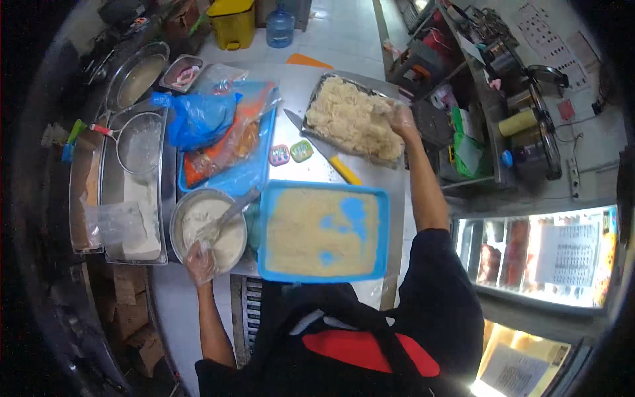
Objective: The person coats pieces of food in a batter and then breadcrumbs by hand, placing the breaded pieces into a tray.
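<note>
My left hand (201, 263), in a clear plastic glove, is at the near rim of a round metal bowl (184, 206) of pale batter (196, 218). Its fingertips reach over the rim; whether they grip anything is unclear. A whisk (230, 213) leans in the bowl, handle toward the upper right. My right hand (399, 119), also gloved, reaches to the right side of a metal tray (317, 131) heaped with pale, coated food pieces (352, 111). Its fingers touch the heap, their grasp hard to make out. Nearest me lies a blue tray (263, 233) covered with a layer of fine tan crumbs (302, 223).
A yellow-handled knife (325, 154) lies beside two small digital timers (279, 155). On the left, a blue tray (270, 124) bears a blue plastic bag (201, 119) and bagged orange food. A strainer (141, 141) rests over a metal bin (161, 213) of white powder.
</note>
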### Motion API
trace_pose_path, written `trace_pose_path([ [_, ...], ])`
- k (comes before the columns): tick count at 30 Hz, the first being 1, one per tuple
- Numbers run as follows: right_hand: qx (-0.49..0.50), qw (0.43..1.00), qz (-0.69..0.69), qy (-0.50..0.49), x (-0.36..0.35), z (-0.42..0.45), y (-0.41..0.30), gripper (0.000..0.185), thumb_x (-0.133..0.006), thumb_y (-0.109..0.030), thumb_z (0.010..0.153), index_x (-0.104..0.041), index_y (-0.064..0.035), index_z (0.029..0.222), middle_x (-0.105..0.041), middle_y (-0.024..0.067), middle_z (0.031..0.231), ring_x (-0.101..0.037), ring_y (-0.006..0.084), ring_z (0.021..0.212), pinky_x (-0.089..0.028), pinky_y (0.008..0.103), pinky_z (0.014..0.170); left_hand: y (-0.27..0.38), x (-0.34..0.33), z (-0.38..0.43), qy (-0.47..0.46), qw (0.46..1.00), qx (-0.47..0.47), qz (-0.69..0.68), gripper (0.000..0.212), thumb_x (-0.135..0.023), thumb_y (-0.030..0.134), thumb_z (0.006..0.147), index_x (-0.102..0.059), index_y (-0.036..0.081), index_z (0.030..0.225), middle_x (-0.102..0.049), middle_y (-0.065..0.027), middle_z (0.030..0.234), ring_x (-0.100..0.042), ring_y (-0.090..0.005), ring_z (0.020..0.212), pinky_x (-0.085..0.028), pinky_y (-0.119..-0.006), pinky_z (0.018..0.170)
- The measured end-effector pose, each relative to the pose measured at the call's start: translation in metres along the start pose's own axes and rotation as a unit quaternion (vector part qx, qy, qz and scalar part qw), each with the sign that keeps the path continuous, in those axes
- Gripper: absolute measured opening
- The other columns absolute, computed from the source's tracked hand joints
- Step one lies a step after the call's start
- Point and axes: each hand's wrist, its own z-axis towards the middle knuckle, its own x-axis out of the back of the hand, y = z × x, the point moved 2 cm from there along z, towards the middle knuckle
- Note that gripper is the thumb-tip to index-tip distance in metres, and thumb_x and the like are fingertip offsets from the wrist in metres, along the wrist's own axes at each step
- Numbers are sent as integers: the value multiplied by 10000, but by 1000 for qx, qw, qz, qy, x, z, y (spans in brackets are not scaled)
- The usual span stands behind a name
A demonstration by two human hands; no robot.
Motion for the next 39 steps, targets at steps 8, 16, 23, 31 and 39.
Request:
trace_pose_path([
  [8,-6,986,-50,161,-132,-13,119,201,-487,-211,867,-579,-39,917,-616,117,788,-569,317,684,-438,433,639,13,-16,28,-27,987,-87,129,302,-635,163,695,-628,-26,930,-644,-211,868,-632,-353,802,-497,-403,741],
  [16,-55,951,259,-163,-51,-137,-153,378,-555,-260,838,-572,16,1095,-583,250,1039,-568,363,885,-440,420,714,-27,9,-13,42,975,-158,152,309,-596,182,777,-611,0,1026,-647,-164,806,-626,-279,711,-487,-367,662],
  [23,66,843,531,-48,-52,-141,-329,373,-674,-247,795,-554,1,1047,-610,154,981,-586,239,898,-461,344,791,84,20,30,-11,1000,-1,9,385,-585,174,798,-562,-1,1141,-617,-234,953,-601,-372,897,-476,-406,821],
  [31,2,774,621,-123,-41,-211,-389,230,-637,-118,841,-525,-19,1016,-593,85,988,-554,165,953,-457,296,823,-22,-3,46,-96,995,11,4,557,-567,271,807,-428,-27,1257,-345,-300,1332,-394,-415,1200,-355,-458,987],
  [39,-62,776,625,-51,-13,-241,-374,279,-648,-16,785,-542,-43,1042,-607,85,969,-586,169,906,-478,301,793,46,-12,120,-341,912,-39,223,492,-638,449,740,-634,42,1016,-614,-214,1037,-601,-347,952,-474,-430,832],
])
